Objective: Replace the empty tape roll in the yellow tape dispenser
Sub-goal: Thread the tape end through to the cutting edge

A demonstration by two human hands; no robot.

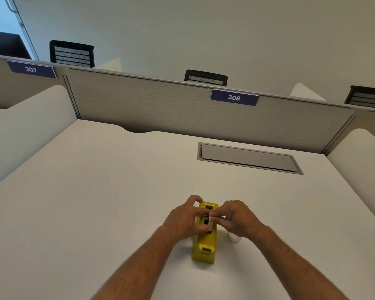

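Two hands at work over the yellow tape dispenser [204,245], upright on the white surface [95,191]. Left hand [185,219] curled against its left side, fingers pinched at the dark spool [207,219]. Right hand [234,217] pinched on the spool's other side. Clear tape roll [234,237] flat, just right of dispenser.

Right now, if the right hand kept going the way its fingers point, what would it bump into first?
The right hand points leftward at the black hub in the yellow tape dispenser; its fingertips look already there, with the left hand just beyond.
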